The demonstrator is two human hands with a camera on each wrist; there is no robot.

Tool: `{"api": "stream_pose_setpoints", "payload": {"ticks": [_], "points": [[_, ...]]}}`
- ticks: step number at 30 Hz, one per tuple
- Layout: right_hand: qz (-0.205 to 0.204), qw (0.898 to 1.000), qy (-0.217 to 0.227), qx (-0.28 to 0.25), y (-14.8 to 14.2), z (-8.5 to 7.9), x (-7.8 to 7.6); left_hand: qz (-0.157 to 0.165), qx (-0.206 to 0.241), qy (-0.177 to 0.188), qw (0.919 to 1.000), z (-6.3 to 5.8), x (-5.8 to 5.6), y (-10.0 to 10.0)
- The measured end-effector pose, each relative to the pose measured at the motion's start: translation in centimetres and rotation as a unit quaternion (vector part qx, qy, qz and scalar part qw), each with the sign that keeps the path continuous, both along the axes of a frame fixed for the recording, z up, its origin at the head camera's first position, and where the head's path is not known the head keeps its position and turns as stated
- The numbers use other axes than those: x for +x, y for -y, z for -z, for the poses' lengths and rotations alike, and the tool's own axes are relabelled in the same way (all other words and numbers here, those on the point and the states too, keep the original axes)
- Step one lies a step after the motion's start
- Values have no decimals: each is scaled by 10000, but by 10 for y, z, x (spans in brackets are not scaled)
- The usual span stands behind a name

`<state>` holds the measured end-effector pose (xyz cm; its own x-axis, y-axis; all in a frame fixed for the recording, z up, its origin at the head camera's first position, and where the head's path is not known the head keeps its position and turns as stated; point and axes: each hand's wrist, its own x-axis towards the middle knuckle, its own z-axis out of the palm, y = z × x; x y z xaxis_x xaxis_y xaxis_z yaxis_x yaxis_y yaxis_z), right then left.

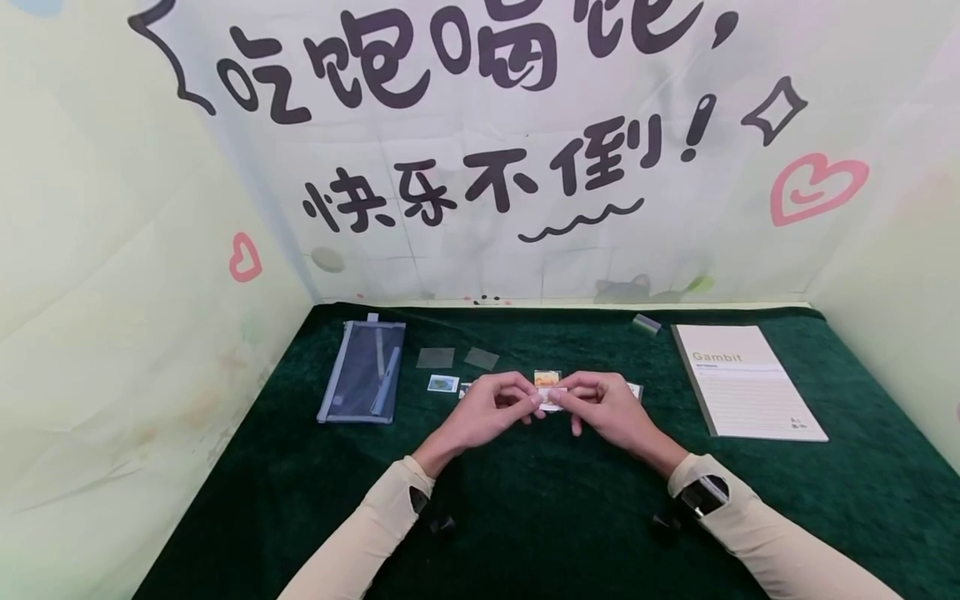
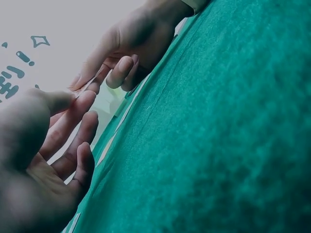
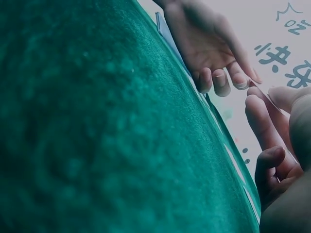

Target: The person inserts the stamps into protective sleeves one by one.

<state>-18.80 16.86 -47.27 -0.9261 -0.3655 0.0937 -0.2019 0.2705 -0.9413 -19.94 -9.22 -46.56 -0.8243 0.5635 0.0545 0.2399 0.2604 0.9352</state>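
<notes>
In the head view, my left hand (image 1: 495, 407) and right hand (image 1: 603, 408) meet over the middle of the cloth. Between thumb and fingers they pinch opposite ends of a small, thin picture stamp (image 1: 552, 398) with a pale face. From the side, in the left wrist view, the stamp (image 2: 87, 86) is a thin edge held above the cloth. Just beyond the fingertips lies an orange-yellow picture stamp (image 1: 547, 378). A blue-green picture stamp (image 1: 443, 383) with a white border lies left of the left hand. Another small piece (image 1: 636, 390) is partly hidden behind the right hand.
Two small clear sleeves (image 1: 436, 357) lie at the back. A blue zip pouch (image 1: 360, 375) with pens inside is on the left. On the right are a notebook (image 1: 750, 383) and a small eraser-like block (image 1: 647, 324). Green cloth (image 1: 540, 517) covers the table.
</notes>
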Motion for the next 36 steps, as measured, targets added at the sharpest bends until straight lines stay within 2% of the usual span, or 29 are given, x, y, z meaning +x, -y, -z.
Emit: {"api": "stream_pose_setpoints", "payload": {"ticks": [36], "points": [[-8, 10000, 60, -53, 2, -3, 4, 175, 292, 368, 9987, 2, -1, -5]]}}
